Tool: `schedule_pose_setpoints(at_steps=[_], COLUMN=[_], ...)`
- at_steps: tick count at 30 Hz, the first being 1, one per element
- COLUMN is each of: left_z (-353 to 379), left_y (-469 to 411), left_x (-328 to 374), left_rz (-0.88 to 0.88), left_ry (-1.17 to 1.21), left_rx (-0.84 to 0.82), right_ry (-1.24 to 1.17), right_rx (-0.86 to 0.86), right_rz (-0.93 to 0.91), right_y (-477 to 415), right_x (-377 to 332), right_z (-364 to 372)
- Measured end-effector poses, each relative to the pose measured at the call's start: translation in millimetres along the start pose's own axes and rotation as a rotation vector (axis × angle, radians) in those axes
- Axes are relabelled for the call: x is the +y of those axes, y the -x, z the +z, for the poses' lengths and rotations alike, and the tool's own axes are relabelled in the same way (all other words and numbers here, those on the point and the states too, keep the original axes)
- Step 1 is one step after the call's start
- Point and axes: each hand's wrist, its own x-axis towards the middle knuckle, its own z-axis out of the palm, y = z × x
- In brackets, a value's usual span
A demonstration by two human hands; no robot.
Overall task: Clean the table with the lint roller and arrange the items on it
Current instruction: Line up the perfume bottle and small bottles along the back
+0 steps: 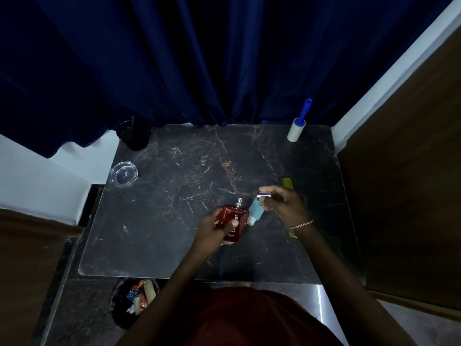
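My left hand (216, 227) grips a red perfume bottle (233, 222) with a bare silver spray nozzle, held above the dark marble table (174, 186). My right hand (284, 204) pinches the bottle's silver cap (264, 195) just right of the nozzle. A light blue tube (255, 213) lies on the table between my hands. A yellow-green comb (287, 183) lies under my right wrist, mostly hidden. The lint roller (297, 127), white roll with blue handle, stands at the table's far right corner, leaning against the curtain.
A clear glass ashtray (124, 174) sits at the left edge, and a black round object (134, 136) stands at the far left corner. A dark blue curtain (199, 58) hangs behind. A black bin (136, 302) with wrappers stands on the floor. A wooden panel (404, 183) borders the right.
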Motion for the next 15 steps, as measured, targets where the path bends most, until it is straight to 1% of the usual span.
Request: schedule_pose_setpoints(at_steps=[2, 6, 9, 12, 15], left_z=[-1.5, -3.9, -3.9, -3.5, -4.1], left_y=[4.7, 14.9, 20.5, 24.0, 26.2], left_x=[4.4, 12.0, 18.0, 22.6, 24.7], left_rz=[0.024, 0.088, 0.086, 0.081, 0.033], left_ry=[-0.061, -0.158, -0.134, -0.115, -0.007], left_rx=[0.0, -0.027, -0.061, -0.11, -0.127], right_ry=[0.02, 0.084, 0.148, 0.15, 0.138], right_rx=[-0.076, -0.097, -0.146, -0.185, -0.236], right_rz=[-0.039, -0.047, -0.06, -0.08, -0.088], right_y=[3.5, 2.0, -0.2, 0.0, -0.4], right_x=[-7.0, -12.0, -13.3, -18.1, -24.5], right_z=[1.9, 7.2, 13.6, 20.2, 26.3])
